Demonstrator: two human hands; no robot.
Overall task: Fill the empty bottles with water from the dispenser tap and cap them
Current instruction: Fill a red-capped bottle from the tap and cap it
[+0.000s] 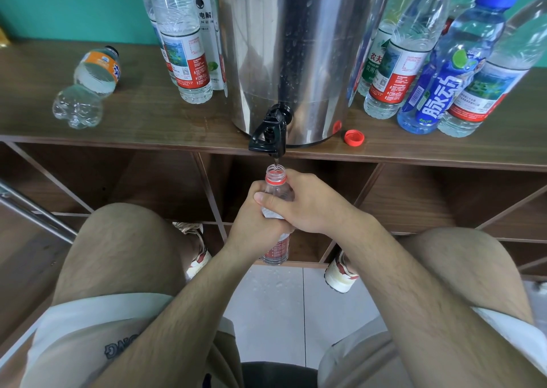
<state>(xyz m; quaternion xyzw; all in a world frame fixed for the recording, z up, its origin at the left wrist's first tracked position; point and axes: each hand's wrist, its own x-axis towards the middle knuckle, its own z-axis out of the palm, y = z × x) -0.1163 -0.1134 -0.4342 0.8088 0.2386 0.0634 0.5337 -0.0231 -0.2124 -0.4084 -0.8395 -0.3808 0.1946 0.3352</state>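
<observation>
I see 1 clear plastic bottle w/ red neck ring (276, 178), mouth just under the black tap (270, 135) of 1 steel dispenser (296, 47). Left hand (253, 224) & right hand (309, 205): both grips curled round it. 1 red cap (354, 137), 1 orange-label bottle (88, 87) lying on brown wooden bench (154, 121). Standing bottles (189, 61) overlap, tops cut off: can't count.

Beige cloth shorts (68, 364) with broad white hems (103, 306) are worn, dark outlined lettering (124, 350) is printed on their left leg, white-and-red sneakers (340, 275) are seen beyond them, and the left hand (251, 227) and right hand (310, 204) are shown bare.
</observation>
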